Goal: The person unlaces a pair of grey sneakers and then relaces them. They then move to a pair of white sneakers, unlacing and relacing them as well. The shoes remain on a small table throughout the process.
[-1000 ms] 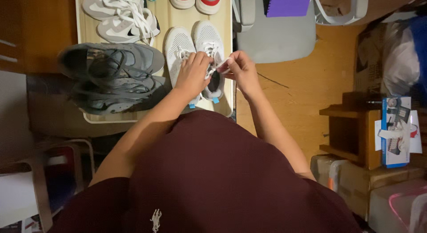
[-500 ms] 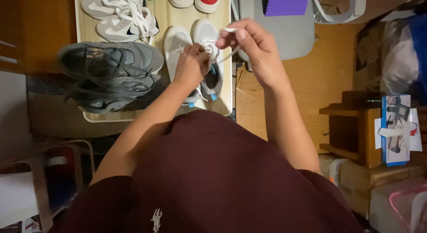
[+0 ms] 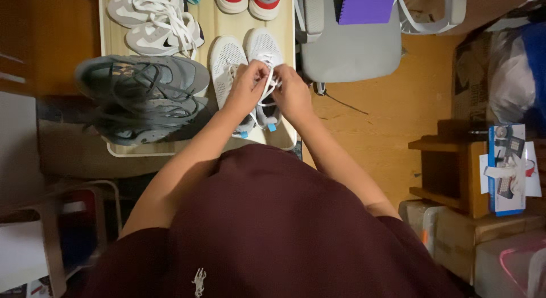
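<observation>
Both hands meet over the right shoe of the white mesh sneaker pair, near the pale wooden tabletop's right edge: left hand and right hand each pinch its white lace, toe pointing away.

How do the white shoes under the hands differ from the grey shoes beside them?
The white shoes are smaller and point away from the person; the grey shoes are bulkier and lie sideways. Both hands work the white shoes' laces; the grey shoes lie untouched. Both pairs sit on the same pale tray.

Both hands close together, left hand, right hand, fingers curled, pinching.
</observation>
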